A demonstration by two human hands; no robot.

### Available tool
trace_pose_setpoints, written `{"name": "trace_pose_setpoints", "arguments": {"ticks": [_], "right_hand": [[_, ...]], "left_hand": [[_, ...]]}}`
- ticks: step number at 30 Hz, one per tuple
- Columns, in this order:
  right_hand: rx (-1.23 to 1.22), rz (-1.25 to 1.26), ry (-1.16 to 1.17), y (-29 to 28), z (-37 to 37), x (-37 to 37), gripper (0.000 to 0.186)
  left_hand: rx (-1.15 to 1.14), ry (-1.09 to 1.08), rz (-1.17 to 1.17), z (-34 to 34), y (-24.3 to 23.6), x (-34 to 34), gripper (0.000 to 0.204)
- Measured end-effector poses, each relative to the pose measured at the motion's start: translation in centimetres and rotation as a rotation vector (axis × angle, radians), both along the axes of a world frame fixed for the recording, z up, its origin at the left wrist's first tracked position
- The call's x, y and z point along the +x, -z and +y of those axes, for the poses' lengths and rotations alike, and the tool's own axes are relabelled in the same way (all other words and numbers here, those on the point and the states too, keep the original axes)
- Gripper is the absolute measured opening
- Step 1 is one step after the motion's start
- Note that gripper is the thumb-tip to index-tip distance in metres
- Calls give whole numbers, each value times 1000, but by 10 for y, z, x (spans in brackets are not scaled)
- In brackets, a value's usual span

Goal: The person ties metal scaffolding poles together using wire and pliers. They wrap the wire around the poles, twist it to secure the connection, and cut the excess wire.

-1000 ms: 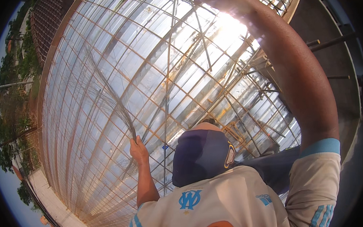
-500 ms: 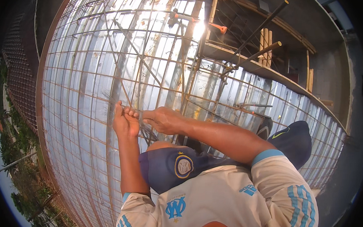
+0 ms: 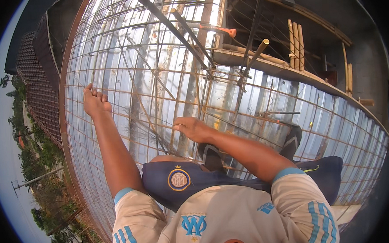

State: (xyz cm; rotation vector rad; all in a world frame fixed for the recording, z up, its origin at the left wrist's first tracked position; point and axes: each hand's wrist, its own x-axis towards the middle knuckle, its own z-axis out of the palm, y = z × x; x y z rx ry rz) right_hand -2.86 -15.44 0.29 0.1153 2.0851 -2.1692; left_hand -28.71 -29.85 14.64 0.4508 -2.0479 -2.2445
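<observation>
My left hand (image 3: 97, 102) is raised over the left part of a rusty rebar mesh (image 3: 113, 91), its fingers curled in and the index finger sticking up. If anything thin is in it, I cannot make it out. Nearer the middle, my right hand (image 3: 194, 129) hovers over the mesh with thumb and fingers pressed together; what they pinch, if anything, is too small to see. Shiny corrugated metal sheeting (image 3: 228, 93) lies beneath the bars. Loose diagonal bars cross the mesh between and beyond my hands.
Steel bars (image 3: 169, 24) rise beyond my right hand. A hammer (image 3: 218, 30) with an orange handle lies at the far side. A two-handled tool (image 3: 280, 113) rests on the mesh to the right. Bamboo poles (image 3: 296, 45) stand in the opening. A tiled roof (image 3: 38, 81) lies beyond the left edge.
My hands were close together over the mesh; now they are apart. The left has swung out to the far left, and the right hand has stayed near the middle. The view has shifted.
</observation>
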Motion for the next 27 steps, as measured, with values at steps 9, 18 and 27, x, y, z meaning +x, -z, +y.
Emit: {"name": "trace_pose_setpoints", "arguments": {"ticks": [9, 18, 27], "right_hand": [[143, -158, -297, 64, 56, 27, 42], [-434, -2, -86, -84, 75, -42, 61], [-435, -80, 152, -83, 61, -54, 33]], "left_hand": [[-42, 432, 16, 42, -5, 40, 22], [-486, 1039, -274, 11, -5, 122, 25], [-471, 992, -509, -64, 24, 174, 25]]}}
